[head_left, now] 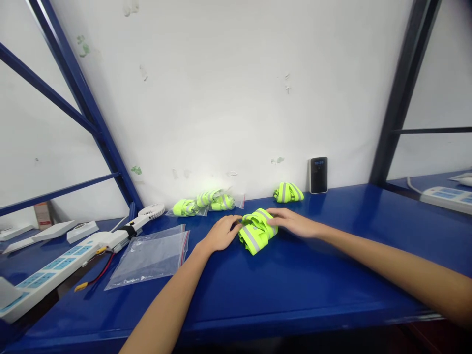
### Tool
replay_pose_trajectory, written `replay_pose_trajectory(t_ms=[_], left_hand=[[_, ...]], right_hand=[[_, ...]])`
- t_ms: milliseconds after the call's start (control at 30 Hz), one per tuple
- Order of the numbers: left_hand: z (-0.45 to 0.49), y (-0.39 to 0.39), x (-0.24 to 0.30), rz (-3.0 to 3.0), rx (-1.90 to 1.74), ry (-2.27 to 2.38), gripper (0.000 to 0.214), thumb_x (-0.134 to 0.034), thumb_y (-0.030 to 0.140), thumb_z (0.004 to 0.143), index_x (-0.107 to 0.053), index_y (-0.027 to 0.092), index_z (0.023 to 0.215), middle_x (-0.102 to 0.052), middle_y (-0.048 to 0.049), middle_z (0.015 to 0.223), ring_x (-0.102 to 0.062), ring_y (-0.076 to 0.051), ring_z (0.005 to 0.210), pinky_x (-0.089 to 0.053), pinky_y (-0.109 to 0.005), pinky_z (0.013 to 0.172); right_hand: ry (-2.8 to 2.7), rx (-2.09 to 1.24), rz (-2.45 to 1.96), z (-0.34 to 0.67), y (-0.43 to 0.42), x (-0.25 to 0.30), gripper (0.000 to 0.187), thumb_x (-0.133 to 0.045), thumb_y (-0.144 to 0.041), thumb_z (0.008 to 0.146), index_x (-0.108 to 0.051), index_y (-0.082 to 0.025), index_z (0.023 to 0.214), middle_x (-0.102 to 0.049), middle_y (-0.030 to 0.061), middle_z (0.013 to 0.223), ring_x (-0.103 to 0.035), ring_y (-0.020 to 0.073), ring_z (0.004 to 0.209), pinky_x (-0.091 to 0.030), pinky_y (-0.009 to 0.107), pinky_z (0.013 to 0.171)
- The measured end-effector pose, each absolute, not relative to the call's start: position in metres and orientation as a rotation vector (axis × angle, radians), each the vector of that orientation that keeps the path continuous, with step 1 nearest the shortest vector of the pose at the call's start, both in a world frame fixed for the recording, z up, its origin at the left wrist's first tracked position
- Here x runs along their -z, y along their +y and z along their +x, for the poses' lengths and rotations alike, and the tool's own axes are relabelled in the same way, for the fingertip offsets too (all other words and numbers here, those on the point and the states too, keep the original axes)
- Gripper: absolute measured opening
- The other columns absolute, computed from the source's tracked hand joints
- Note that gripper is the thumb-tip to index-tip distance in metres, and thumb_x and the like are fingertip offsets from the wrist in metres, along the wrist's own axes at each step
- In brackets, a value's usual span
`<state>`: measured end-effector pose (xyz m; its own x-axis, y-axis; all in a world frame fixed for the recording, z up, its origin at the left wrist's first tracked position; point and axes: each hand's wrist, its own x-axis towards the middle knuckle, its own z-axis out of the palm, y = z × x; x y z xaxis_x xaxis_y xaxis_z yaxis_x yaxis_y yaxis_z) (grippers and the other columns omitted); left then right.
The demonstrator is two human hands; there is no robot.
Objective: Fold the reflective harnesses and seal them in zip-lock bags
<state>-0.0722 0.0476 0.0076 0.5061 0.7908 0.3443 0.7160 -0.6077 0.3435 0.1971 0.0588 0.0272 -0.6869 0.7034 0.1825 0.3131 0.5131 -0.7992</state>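
**Q:** Working left to right, what is at risk first?

**A:** A zip bag (147, 258) is lying on the blue shelf (295, 295), between the power strip (44, 273) and the left hand (221, 234). A careless wrist movement could be dragging it onto the strip's loose red wire (99, 273). Behind it, the bagged vests (202, 202) are sitting within reach of the same sweep.

**Q:** Where is the main item, and what are the fingers doing?

**A:** The folded vest (256, 231) is resting on the shelf between the hands. The left fingers (230, 223) and right fingers (271, 216) are extended against opposite sides, not clenched. Uneven pressure could be letting the folds spring open.

**Q:** And further right?

**A:** A second vest (288, 192) is lying beside a black device (318, 175), which an overreaching right hand (291, 222) could be toppling.
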Motion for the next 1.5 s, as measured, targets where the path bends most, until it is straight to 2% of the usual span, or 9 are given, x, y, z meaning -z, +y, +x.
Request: replay_pose_trajectory(t_ms=[233,333,567,700,867,1000,1200,1300,1500], left_hand=[[-0.068,0.051,-0.009,2.411,-0.724,1.302,0.029,-0.046,0.036,0.09,-0.068,0.016,0.091,-0.068,-0.005,0.08,-0.06,-0.018,0.072,-0.047,-0.03,0.069],[-0.061,0.05,-0.019,2.369,-1.035,1.298,0.025,-0.047,0.029,0.09,-0.068,0.016,0.087,-0.068,-0.0047,0.081,-0.06,-0.018,0.073,-0.047,-0.029,0.07],[-0.027,-0.003,-0.094,2.115,-1.758,1.01,0.02,-0.056,0.035,0.089,-0.066,0.018,0.091,-0.065,-0.0032,0.083,-0.063,-0.016,0.081,-0.05,-0.03,0.077],[-0.017,-0.037,-0.121,2.014,-1.517,0.634,0.021,-0.053,0.036,0.092,-0.062,0.018,0.099,-0.064,-0.0006,0.075,-0.065,-0.014,0.064,-0.054,-0.031,0.068],[-0.045,-0.019,-0.105,2.196,-1.669,0.721,0.014,-0.054,0.028,0.091,-0.064,0.018,0.092,-0.066,-0.004,0.083,-0.066,-0.017,0.078,-0.053,-0.035,0.077],[-0.061,0.001,-0.066,2.559,-1.523,0.961,0.008,-0.063,0.025,0.081,-0.065,0.018,0.084,-0.066,-0.0053,0.081,-0.063,-0.019,0.079,-0.05,-0.034,0.077],[-0.064,0.0,-0.031,2.742,-0.697,1.118,0.049,-0.062,0.025,0.074,-0.056,0.024,0.123,-0.058,-0.0084,0.121,-0.055,-0.026,0.111,-0.043,-0.04,0.1],[-0.063,0.01,-0.023,2.605,-0.734,1.131,0.051,-0.057,0.021,0.077,-0.051,0.023,0.128,-0.058,-0.0077,0.125,-0.054,-0.025,0.115,-0.04,-0.041,0.104],[-0.049,0.037,-0.02,1.916,-1.1,1.09,0.042,-0.049,0.029,0.085,-0.051,0.02,0.126,-0.062,-0.007,0.119,-0.061,-0.021,0.1,-0.048,-0.034,0.086]], right_hand=[[-2.373,-1.033,-0.811,0.195,0.051,-0.021,0.071,-0.07,-0.05,0.074,-0.045,-0.021,0.134,-0.052,0.0088,0.128,-0.05,0.0283,0.118,-0.039,0.044,0.104],[-2.348,-0.998,-0.808,0.19,0.045,-0.021,0.079,-0.073,-0.05,0.071,-0.042,-0.022,0.138,-0.046,0.0095,0.133,-0.046,0.0298,0.122,-0.037,0.047,0.106],[-2.335,-0.69,-0.721,0.193,0.05,-0.011,0.061,-0.065,-0.049,0.08,-0.048,-0.025,0.133,-0.046,0.0097,0.131,-0.045,0.0298,0.123,-0.034,0.048,0.107],[-2.447,-0.642,-0.502,0.204,0.054,-0.012,0.057,-0.07,-0.034,0.075,-0.05,-0.02,0.127,-0.051,0.0116,0.127,-0.047,0.0298,0.121,-0.038,0.045,0.103],[-2.558,-0.46,-0.656,0.218,0.058,-0.03,0.038,-0.05,-0.012,0.082,-0.061,-0.026,0.116,-0.041,0.008,0.143,-0.043,0.0272,0.13,-0.036,0.047,0.106],[-2.504,-0.461,-0.649,0.221,0.058,-0.039,0.036,-0.054,-0.022,0.086,-0.061,-0.027,0.121,-0.051,0.0075,0.136,-0.047,0.0261,0.127,-0.037,0.046,0.106],[-2.64,-0.572,-0.455,0.217,0.051,-0.036,0.059,-0.071,-0.035,0.076,-0.053,-0.027,0.131,-0.045,0.0086,0.14,-0.046,0.0263,0.127,-0.036,0.043,0.107],[-2.547,-0.479,-0.436,0.21,0.051,-0.031,0.055,-0.061,-0.024,0.083,-0.047,-0.025,0.136,-0.046,0.0108,0.139,-0.044,0.0259,0.128,-0.033,0.045,0.108],[-2.507,-0.487,-0.517,0.194,0.044,-0.021,0.08,-0.06,-0.02,0.081,-0.019,-0.026,0.15,-0.04,0.0133,0.14,-0.044,0.0265,0.125,-0.038,0.044,0.104]])
